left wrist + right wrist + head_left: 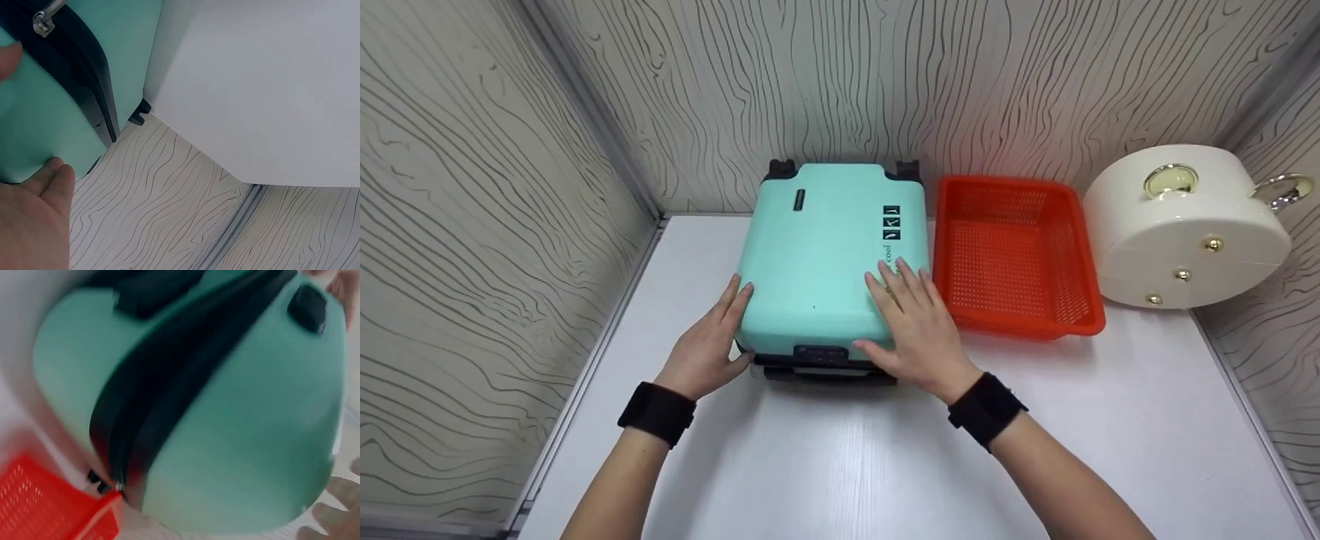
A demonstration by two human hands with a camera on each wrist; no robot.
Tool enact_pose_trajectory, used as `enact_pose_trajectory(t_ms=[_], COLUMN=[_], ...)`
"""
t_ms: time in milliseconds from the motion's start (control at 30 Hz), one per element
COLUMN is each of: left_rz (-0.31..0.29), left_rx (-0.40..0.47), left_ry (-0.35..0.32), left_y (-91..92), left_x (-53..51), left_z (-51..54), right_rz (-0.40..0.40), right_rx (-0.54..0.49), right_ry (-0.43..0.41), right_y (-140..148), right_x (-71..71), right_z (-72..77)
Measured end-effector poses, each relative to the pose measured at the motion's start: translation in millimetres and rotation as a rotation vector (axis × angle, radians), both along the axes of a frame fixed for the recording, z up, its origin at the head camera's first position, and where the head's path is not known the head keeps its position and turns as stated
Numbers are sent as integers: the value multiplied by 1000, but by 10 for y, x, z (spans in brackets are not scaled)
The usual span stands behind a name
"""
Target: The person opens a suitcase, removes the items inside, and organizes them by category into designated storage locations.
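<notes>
A mint-green suitcase lies flat on the white table, its black wheels toward the back wall and its black zipper band and handle toward me. My left hand rests against its left front corner, fingers extended along the side. Above the right front part of the lid, my right hand is spread with straight fingers over the printed lettering; whether it touches the lid I cannot tell. In the left wrist view, the left fingertips meet the green shell. The right wrist view, blurred, shows the suitcase's front end and right fingers beside it.
A red perforated plastic basket stands just right of the suitcase. Farther right is a cream round case with gold feet and a metallic handle. Wood-grain patterned walls enclose the table at the back and sides.
</notes>
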State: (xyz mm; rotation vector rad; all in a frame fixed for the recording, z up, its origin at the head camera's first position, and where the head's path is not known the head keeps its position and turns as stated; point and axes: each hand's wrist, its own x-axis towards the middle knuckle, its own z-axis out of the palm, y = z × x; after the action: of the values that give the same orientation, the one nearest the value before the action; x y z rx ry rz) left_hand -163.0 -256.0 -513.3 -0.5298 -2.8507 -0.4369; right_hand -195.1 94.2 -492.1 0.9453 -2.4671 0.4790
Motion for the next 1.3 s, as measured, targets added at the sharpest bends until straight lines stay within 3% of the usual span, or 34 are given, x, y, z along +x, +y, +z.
enact_pose_trajectory(t_ms=[133, 233, 500, 733, 933, 1167, 1300], left_rz=[14, 29, 37, -25, -61, -89, -124], left_rx=[63, 86, 31, 55, 54, -6, -39], left_ry=[-46, -45, 106, 216, 263, 300, 333], left_y=[25, 41, 63, 131, 200, 328, 431], left_x=[3, 22, 185, 248, 303, 388, 450], left_z=[-37, -41, -55, -102, -111, -104, -137], right_rz=[-126, -159, -76, 43, 143, 134, 99], right_rx=[40, -14, -12, 26, 110, 109, 25], right_ry=[-295, -403, -369, -403, -444, -464, -557], right_y=[25, 16, 73, 197, 289, 379, 387], right_x=[-88, -113, -266, -559, -819, -903, -942], right_z=[-23, -59, -82, -42, 31, 75, 35])
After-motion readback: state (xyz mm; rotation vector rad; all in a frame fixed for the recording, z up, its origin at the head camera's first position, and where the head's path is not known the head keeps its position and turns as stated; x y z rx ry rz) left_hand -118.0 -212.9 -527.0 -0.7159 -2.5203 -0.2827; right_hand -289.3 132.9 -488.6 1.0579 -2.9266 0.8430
